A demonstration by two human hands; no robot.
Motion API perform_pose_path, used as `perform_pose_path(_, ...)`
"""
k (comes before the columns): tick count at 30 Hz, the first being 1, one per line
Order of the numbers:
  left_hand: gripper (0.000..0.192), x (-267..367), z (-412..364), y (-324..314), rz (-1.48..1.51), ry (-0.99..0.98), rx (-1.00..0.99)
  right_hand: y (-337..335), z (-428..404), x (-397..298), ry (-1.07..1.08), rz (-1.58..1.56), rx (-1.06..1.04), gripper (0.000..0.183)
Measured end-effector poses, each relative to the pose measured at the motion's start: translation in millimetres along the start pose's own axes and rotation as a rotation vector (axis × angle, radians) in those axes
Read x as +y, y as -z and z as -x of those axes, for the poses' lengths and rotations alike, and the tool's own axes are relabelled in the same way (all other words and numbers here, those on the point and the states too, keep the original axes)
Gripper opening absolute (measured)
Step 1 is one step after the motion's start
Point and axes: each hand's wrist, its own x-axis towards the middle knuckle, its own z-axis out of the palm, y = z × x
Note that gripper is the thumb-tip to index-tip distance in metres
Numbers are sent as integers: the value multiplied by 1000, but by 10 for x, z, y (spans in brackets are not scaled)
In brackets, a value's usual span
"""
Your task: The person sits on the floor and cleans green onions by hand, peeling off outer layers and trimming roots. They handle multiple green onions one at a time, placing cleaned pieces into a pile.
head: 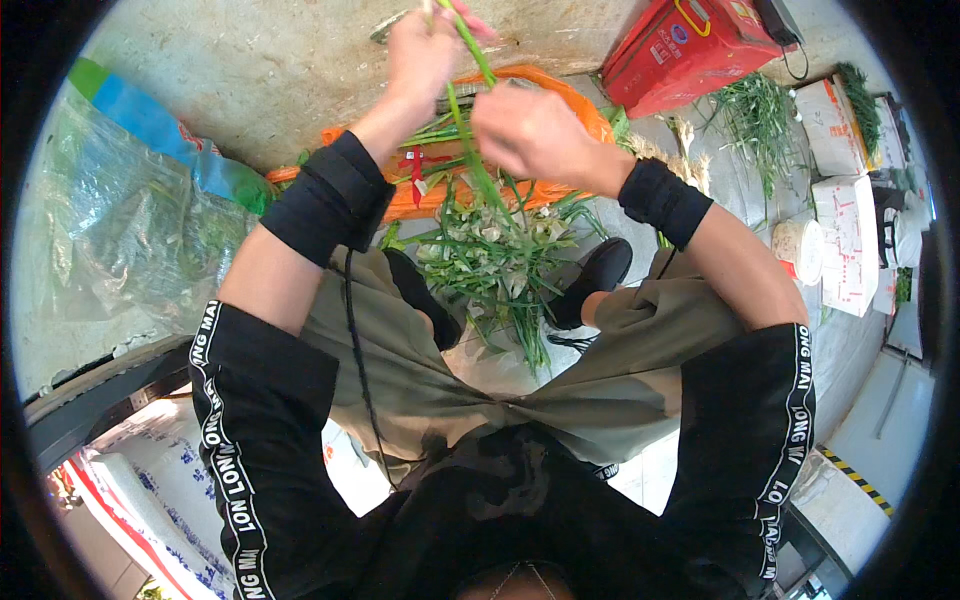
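Note:
My left hand [427, 56], slightly blurred, is raised at the top of the view with its fingers closed around the upper part of long green stalks [461, 124]. Just right of and below it, my right hand [525, 135] is curled against the same stalks, its fingertips partly hidden. Behind both hands lies an orange plastic bag [592, 112] holding more green stalks [435, 136] and a red tie or ribbon [417, 174]. Beneath the hands, a loose heap of green leaves and pale trimmings [502, 262] covers the floor between my shoes.
A clear plastic bag of greens [142, 247] is at the left. A red box [690, 56] stands against the wall at the upper right. Bundles of thin greens [757, 127], a white tub [797, 251] and white cartons [844, 240] line the right. My black shoes [600, 274] flank the heap.

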Motion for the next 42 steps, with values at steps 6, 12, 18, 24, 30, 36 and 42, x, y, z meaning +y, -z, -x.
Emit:
perform_pose_path(6, 22, 268, -57, 339, 129, 50, 29, -86, 329, -268, -82, -140, -178, 10)
perform_pose_path(12, 28, 306, -21, 388, 138, 77, 86, -23, 688, -521, -137, -212, -642, 20)
perform_pose_path(18, 28, 218, -139, 517, 412, 111, 0, 31, 599, -363, -231, -94, -395, 20)
perform_pose_path(24, 30, 265, 5, 297, 210, 102, -259, 264, 56, -35, -503, -202, 166, 21)
perform_pose_path(30, 34, 229, 199, 10, 103, 280, -508, 432, -415, 231, -527, -281, 536, 30)
perform_pose_path(36, 24, 245, 301, 18, 7, 333, -501, 383, -470, 253, -536, -305, 395, 31)
perform_pose_path(42, 26, 536, 374, 595, -240, 97, -2, -105, -246, 639, -646, -289, 96, 33)
